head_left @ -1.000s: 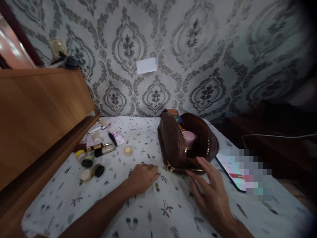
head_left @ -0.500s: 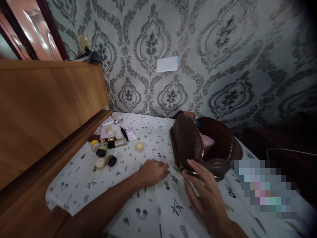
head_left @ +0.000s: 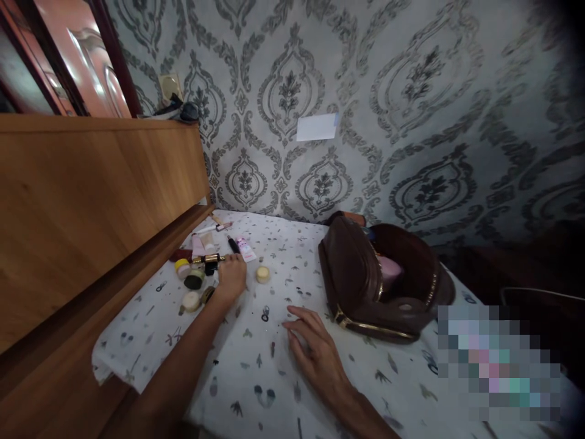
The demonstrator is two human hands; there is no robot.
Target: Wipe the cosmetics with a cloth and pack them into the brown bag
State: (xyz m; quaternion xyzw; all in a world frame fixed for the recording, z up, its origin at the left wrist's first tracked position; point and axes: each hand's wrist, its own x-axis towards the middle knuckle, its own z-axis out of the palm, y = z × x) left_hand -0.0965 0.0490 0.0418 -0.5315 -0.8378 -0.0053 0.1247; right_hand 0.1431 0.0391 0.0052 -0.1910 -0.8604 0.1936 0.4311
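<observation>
My left hand is over the group of cosmetics at the left, its fingers curled down at the gold tube and the items beside it; what the fingertips hold is hidden. My right hand hovers over the white patterned cloth, fingers apart, holding nothing. Right of it stands the unzipped brown bag, with a pink item inside. A small cream-lidded jar sits just right of my left hand. Near that hand are a green jar, a yellow-lidded jar and a pink-white tube.
A wooden cabinet borders the cloth on the left. Patterned wallpaper rises behind, with a white paper on it. An orange-brown item lies behind the bag. A blurred-out patch covers the right side.
My left hand has moved left from mid-cloth to the cosmetics. My right hand has left the bag's front and shifted left. The view has shifted slightly.
</observation>
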